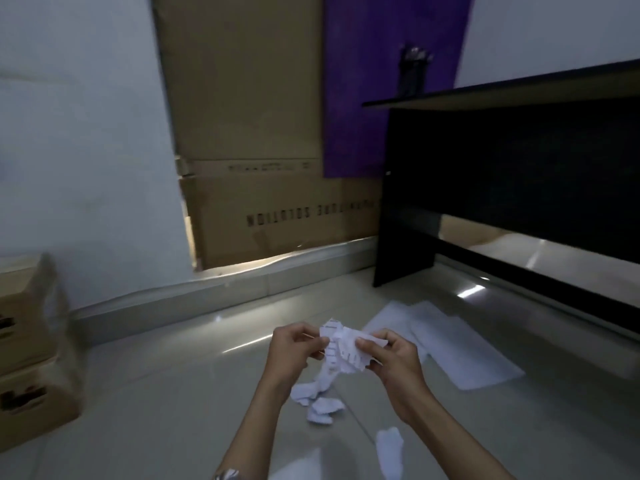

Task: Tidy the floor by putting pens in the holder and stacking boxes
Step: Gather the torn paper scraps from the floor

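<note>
Boxes (31, 358) stacked at frame's left edge; my left hand (294, 355) and right hand (391, 358) pinch crumpled paper (343, 348) mid-frame, apparently gathering scraps.

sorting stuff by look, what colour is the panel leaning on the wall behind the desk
Purple panel, clearest in the head view.

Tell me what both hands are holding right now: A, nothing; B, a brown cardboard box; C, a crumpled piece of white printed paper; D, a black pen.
C: the left hand and right hand both pinch the crumpled piece of white printed paper above the tiled floor.
</note>
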